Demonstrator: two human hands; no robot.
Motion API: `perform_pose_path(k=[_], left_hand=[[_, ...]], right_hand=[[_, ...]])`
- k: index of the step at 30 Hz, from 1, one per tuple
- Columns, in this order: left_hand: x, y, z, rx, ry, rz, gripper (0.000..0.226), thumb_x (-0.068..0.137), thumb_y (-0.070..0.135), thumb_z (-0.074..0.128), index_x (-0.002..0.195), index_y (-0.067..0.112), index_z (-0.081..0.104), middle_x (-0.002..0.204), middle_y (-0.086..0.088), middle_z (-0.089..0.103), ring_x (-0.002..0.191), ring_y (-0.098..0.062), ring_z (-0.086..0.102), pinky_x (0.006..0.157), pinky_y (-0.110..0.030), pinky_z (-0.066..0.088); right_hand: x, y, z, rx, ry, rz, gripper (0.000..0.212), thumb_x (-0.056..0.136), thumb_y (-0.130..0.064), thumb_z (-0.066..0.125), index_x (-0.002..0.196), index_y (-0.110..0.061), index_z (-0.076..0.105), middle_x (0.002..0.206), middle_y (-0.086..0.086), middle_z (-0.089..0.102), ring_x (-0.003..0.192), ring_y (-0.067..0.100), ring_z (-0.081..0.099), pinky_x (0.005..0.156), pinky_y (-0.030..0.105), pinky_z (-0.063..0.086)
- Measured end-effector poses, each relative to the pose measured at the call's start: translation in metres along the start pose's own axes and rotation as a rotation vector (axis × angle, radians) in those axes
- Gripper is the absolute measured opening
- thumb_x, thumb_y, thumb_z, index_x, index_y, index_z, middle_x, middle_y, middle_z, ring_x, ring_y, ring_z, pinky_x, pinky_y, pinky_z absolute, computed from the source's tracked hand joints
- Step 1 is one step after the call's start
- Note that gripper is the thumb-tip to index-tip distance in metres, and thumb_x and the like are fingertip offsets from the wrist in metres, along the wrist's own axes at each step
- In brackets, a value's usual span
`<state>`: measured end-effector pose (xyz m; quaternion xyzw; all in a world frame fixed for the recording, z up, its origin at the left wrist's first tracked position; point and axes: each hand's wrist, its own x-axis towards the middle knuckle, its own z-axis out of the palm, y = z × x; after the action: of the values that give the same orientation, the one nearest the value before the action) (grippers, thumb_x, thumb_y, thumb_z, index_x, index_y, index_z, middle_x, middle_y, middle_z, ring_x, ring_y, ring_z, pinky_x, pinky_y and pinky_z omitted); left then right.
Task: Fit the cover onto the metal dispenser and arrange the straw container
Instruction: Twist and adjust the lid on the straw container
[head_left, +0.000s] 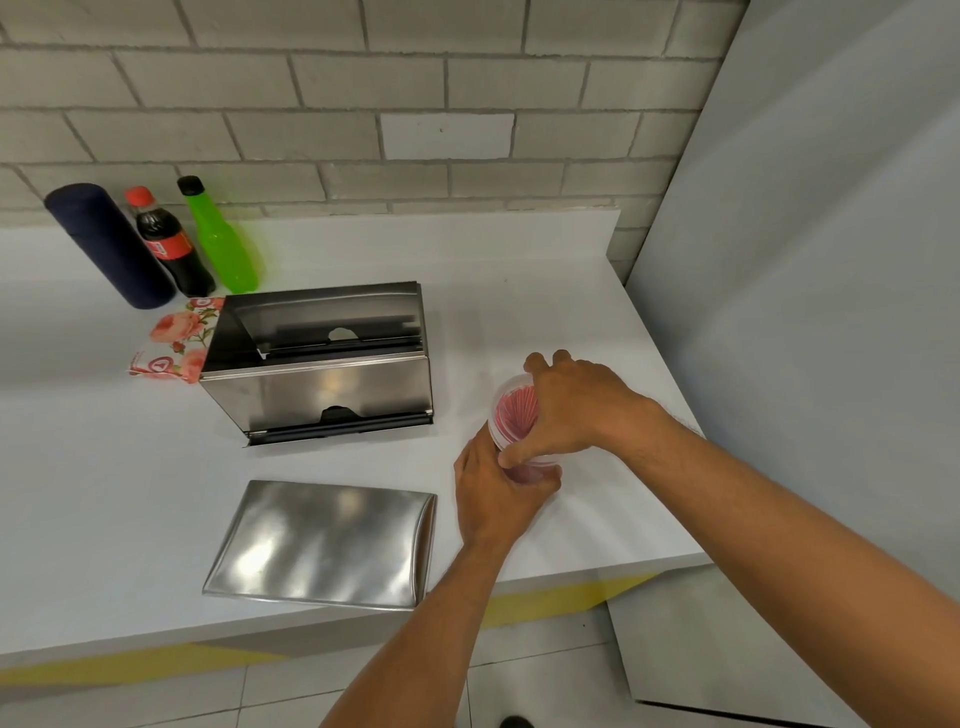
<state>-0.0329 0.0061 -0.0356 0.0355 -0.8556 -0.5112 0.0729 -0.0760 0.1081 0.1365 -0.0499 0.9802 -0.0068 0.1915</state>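
A clear plastic straw container (511, 415) full of red straws stands on the white counter (545, 312) at the right. My left hand (496, 493) wraps around its lower body. My right hand (569, 410) grips over its rim from the right, covering part of the top. The open metal dispenser (322, 374) sits at the counter's middle, its inside showing. Its shiny metal cover (322, 545) lies flat near the front edge, apart from the dispenser and left of my left hand.
At the back left stand a dark blue cylinder (109, 244), a cola bottle (171, 244) and a green bottle (223, 244). A floral packet (179, 340) lies against the dispenser's left side. A grey wall panel (805, 260) borders the counter's right end.
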Motion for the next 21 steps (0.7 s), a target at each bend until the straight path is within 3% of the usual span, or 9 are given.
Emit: perform_pose_path(k=[4,8,14,21], left_hand=[[0.000,-0.001,-0.001,-0.010,-0.018,-0.033,0.092,0.050,0.063,0.085,0.131,0.037,0.050,0.118,0.020,0.062,0.112,0.000,0.051,0.089,-0.025,0.051],[0.001,-0.001,0.000,-0.012,-0.024,-0.037,0.096,0.049,0.062,0.086,0.134,0.035,0.050,0.121,0.018,0.063,0.118,-0.009,0.054,0.095,-0.031,0.053],[0.000,0.005,-0.002,-0.023,-0.016,-0.049,0.086,0.049,0.060,0.084,0.126,0.038,0.053,0.112,0.022,0.063,0.110,-0.004,0.054,0.087,-0.020,0.050],[-0.001,0.005,-0.002,-0.025,-0.015,-0.034,0.081,0.052,0.052,0.085,0.125,0.033,0.054,0.110,0.020,0.062,0.112,-0.004,0.050,0.088,-0.020,0.046]], right_hand=[[0.001,0.004,-0.009,-0.051,-0.108,-0.092,0.137,0.048,-0.059,0.092,0.159,-0.034,0.015,0.151,0.008,0.034,0.139,0.030,0.037,0.100,0.042,0.049],[0.005,0.006,-0.013,-0.045,-0.138,-0.158,0.129,0.051,-0.042,0.097,0.156,-0.042,0.022,0.141,0.003,0.041,0.132,0.026,0.041,0.095,0.038,0.051],[0.008,0.007,-0.009,-0.014,-0.086,-0.123,0.117,0.049,-0.052,0.090,0.149,-0.040,0.030,0.130,0.002,0.042,0.121,0.025,0.048,0.075,0.032,0.045],[0.007,0.002,-0.004,-0.005,-0.039,-0.032,0.115,0.047,-0.067,0.081,0.146,-0.034,0.033,0.130,0.005,0.048,0.110,0.028,0.056,0.071,0.031,0.044]])
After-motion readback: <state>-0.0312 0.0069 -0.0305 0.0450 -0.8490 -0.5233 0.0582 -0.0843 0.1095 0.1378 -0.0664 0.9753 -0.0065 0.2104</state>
